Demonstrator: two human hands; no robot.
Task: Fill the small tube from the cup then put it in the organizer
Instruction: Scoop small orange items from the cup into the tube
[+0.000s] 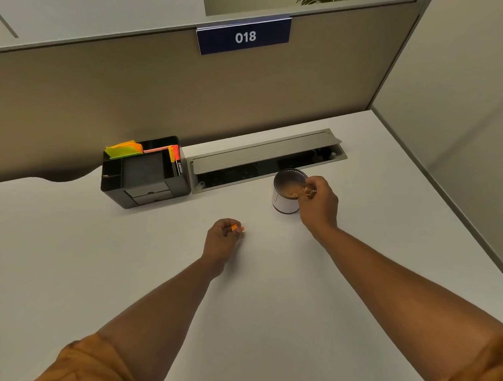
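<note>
A white cup [284,202] with a shiny inside and brownish contents stands on the desk right of centre. My right hand [318,204] is at the cup's right rim, fingers pinched on a small clear tube [310,191] that dips over the rim. My left hand [222,239] rests on the desk to the left of the cup, closed on a small orange cap [237,228]. The black organizer [114,184] stands at the back left against the partition, with several compartments.
Sticky notes [124,148] and markers [175,160] fill the organizer's rear slots. A grey cable tray [266,158] with its lid raised lies in the desk behind the cup. The partition wall runs along the back; the desk's edge runs down the right.
</note>
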